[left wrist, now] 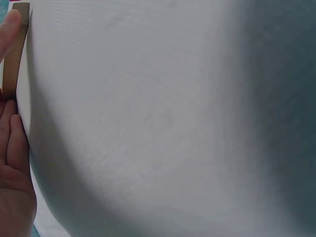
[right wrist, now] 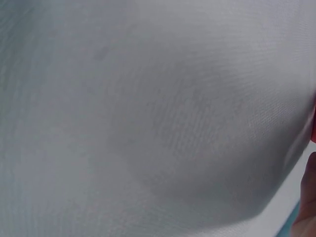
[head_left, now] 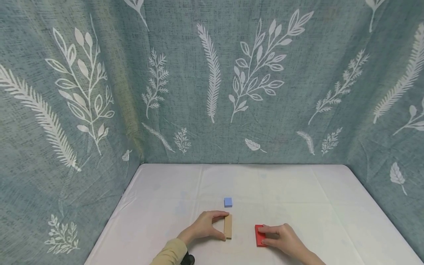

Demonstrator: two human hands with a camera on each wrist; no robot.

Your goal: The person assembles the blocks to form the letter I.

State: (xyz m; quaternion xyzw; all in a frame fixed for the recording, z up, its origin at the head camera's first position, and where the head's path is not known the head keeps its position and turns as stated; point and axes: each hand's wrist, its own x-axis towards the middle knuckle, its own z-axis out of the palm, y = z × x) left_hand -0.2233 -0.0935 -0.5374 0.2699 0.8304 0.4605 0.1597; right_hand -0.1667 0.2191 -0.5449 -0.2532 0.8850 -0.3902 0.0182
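In the head view my left hand (head_left: 207, 225) spans a long tan wooden block (head_left: 228, 227), holding it by its two ends between thumb and fingers. The left wrist view shows the same wooden block (left wrist: 15, 54) at its left edge, with a fingertip at the top and the thumb side below. To the right, my right hand (head_left: 284, 240) has its bent index finger and thumb on a red rectangular block (head_left: 258, 237), partly covering it. Only a sliver of the red block (right wrist: 314, 126) shows in the right wrist view. A small blue block (head_left: 228, 202) lies just beyond the wooden one.
A white cloth (head_left: 291, 195) covers the table, with faint creases. Green-blue curtains (head_left: 185, 81) with white leaf prints hang behind it and along both sides. A black object (head_left: 188, 259) shows by the left wrist.
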